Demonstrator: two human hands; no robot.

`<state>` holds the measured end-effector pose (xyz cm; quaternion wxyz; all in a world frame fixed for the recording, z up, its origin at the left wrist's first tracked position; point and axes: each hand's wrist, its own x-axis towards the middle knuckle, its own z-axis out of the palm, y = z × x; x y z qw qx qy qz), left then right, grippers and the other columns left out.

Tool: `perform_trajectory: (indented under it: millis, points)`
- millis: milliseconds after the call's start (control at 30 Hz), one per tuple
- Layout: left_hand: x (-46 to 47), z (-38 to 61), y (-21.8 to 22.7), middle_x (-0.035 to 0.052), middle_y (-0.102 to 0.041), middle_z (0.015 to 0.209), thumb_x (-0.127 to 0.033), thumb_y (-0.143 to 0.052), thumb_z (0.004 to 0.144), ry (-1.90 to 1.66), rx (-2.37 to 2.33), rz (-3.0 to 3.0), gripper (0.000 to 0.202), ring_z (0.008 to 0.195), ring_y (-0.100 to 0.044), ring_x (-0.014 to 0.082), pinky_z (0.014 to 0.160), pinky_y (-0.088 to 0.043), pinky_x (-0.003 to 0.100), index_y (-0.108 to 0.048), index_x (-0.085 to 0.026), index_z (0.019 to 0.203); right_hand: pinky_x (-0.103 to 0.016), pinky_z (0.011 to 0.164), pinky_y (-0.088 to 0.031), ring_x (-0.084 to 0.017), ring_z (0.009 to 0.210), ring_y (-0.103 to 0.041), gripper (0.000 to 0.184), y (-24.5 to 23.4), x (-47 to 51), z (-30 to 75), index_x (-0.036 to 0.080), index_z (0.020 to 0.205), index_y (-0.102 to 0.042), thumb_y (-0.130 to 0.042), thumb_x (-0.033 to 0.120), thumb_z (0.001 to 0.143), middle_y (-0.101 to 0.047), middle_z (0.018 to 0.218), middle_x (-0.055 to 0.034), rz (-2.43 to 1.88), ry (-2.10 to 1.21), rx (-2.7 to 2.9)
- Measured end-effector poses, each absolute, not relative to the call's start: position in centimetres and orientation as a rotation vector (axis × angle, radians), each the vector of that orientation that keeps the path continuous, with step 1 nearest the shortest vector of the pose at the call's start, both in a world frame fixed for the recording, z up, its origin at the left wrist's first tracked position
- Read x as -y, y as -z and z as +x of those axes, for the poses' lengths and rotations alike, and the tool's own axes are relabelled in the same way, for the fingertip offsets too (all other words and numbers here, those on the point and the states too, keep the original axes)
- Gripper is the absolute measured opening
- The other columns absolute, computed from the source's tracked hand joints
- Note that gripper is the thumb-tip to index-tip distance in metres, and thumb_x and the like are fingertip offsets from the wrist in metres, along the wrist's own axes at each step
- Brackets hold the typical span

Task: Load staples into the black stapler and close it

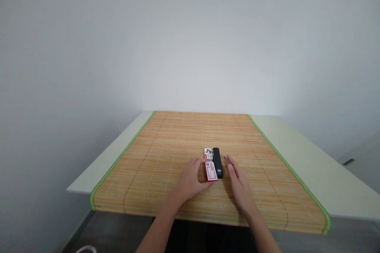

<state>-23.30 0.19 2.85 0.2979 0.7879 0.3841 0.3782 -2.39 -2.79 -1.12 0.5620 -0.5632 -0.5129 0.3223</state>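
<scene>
At the near middle of the bamboo mat (190,132): a red-and-white box (211,171), a white box (208,154) and a black stapler (218,163) lie close together, above the white worktop (297,154).
Red-and-white box to grip: just right of the left hand's (191,180) palm, between thumb and index finger; the left hand is the nearer.
Long axes: box and stapler both point away from the person, far ends leaning slightly left.
Neighbours: white box directly beyond the red-and-white one; stapler along the right of both.
Left grip: appears to pinch the red-and-white box lengthwise, thumb at the near end, index fingertip at the far left corner.
Right grip: nothing in it; fingers stretched out, thumb apart, beside the stapler without touching it.
Hidden: the left hand's remaining fingertips and the box's underside, so whether it is lifted cannot be told.
Hard to make out: print on both boxes.
Cut off: a round white object (86,249) at lower left.
</scene>
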Motion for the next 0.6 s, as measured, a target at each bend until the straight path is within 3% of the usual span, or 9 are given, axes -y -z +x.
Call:
perform_trajectory:
  millis: [233,467,600]
  points:
    - [-2.9,-26.2,-2.3,0.0061,-0.067,0.124,-0.039,-0.079,0.078,-1.079,-1.313,2.016,0.059,0.106,-0.063,0.0241,0.096,-0.049,0.038,-0.059,-0.026,0.133,-0.049,0.127,-0.022,-0.025,0.146,-0.042,0.055,0.7,3.0,-2.5,0.03,0.146,-0.054,-0.048,0.058,0.1,-0.051,0.155,-0.0036,-1.345,-0.767,1.209]
    - [-8.9,-30.2,-1.9,0.0074,-0.065,0.127,-0.047,-0.076,0.079,-0.832,-1.679,2.218,0.052,0.118,-0.058,0.0275,0.103,-0.041,0.038,-0.065,-0.026,0.125,-0.052,0.126,-0.025,-0.027,0.145,-0.045,0.057,0.8,2.8,-2.5,0.03,0.146,-0.055,-0.05,0.059,0.098,-0.053,0.153,-0.0045,-1.334,-0.757,1.203]
    - [-8.2,-30.4,-1.3,0.0096,-0.062,0.131,-0.057,-0.072,0.079,-0.675,-1.899,2.254,0.062,0.122,-0.053,0.0321,0.103,-0.037,0.042,-0.059,-0.029,0.133,-0.054,0.125,-0.027,-0.027,0.145,-0.044,0.059,1.2,2.7,-2.7,0.029,0.148,-0.052,-0.054,0.057,0.096,-0.052,0.154,-0.0064,-1.336,-0.764,1.213]
